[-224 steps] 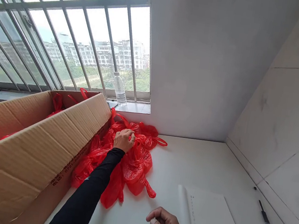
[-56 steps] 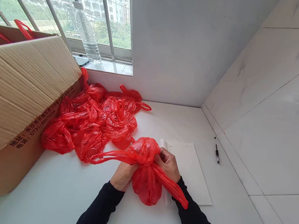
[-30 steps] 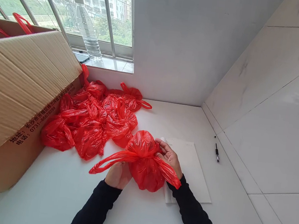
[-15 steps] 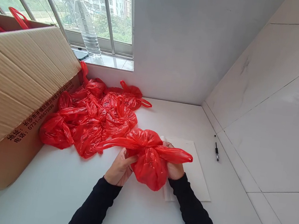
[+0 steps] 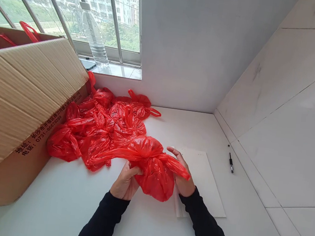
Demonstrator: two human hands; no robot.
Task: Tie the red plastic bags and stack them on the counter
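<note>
A knotted red plastic bag (image 5: 157,176), full and rounded, is held up over the white table in front of me. My left hand (image 5: 126,179) is closed on its left side, thumb in front, with the other fingers partly hidden beneath. At the bag's right side is my right hand (image 5: 185,181), its visible fingers stretched out past the bag's handle end. That handle covers part of this hand, and whether the palm touches the bag is unclear. Just behind lies a pile of similar red plastic bags (image 5: 101,126).
A large cardboard box (image 5: 28,105) with red bags inside stands at left. White paper (image 5: 209,186) lies under my right arm, with a black pen (image 5: 231,162) beyond it. A water bottle (image 5: 95,38) stands on the windowsill (image 5: 125,72).
My right hand's fingers have loosened from the bag and stretched outward. The bag has shifted slightly left, and its right handle end has dropped. The camera view has shifted a little.
</note>
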